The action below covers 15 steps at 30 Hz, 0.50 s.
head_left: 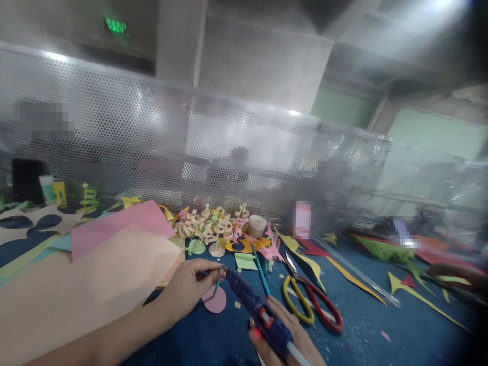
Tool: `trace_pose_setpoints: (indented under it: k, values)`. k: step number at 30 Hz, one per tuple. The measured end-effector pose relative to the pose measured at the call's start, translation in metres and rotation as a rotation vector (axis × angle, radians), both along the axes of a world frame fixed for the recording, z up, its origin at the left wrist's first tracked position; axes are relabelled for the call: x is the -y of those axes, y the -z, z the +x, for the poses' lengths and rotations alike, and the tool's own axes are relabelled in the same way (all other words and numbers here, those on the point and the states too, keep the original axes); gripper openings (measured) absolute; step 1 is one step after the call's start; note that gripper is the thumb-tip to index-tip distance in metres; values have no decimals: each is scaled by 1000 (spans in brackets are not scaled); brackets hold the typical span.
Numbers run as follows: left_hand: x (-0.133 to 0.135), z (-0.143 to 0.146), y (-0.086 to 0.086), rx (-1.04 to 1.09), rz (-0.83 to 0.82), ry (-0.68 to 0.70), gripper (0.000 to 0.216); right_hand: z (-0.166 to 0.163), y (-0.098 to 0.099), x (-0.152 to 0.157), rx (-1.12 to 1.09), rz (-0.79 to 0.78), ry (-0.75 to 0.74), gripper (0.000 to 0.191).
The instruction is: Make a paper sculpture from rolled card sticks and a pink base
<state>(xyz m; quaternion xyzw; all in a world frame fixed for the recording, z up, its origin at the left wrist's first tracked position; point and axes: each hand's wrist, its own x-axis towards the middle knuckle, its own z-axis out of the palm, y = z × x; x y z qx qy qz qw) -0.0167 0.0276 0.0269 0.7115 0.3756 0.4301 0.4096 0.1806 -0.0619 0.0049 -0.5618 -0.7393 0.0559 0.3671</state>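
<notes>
My left hand (190, 282) is closed, thumb and fingers pinching the top of a thin bluish stick (217, 290). The stick stands on a round pink paper disc (214, 300), just above the blue table. Wrapped around a dark blue hot glue gun (259, 307), my right hand (295, 335) keeps it pointed up and left. Its nozzle meets the stick's top at my left fingertips; whether it touches is too small to tell. A white glue stick protrudes from the gun's back, and a red light glows on its side. Scissors (310, 300) with yellow and red handles lie right of the gun.
Large pink and peach paper sheets (95, 290) cover the left side. Behind my hands stand several paper spirals on sticks (208, 229) and a small cup (257, 225). A blue pencil-like stick (261, 268) and paper scraps lie nearby. Another person's hand (453, 274) is at right.
</notes>
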Motion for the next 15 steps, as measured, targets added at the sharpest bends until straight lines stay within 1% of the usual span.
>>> trace_pose_setpoints:
  k: [2,9,12,15]
  values:
    - [1,0,-1,-2,-4,-6,23,2,1,-3,18,8,-14,39]
    - [2,1,0,11,-43,-10,23,5,8,-2,71,57,10,39]
    - [2,2,0,13,-55,-30,23,5,8,-2,111,93,24,39]
    - [1,1,0,21,-56,-20,23,3,5,-2,148,161,22,36]
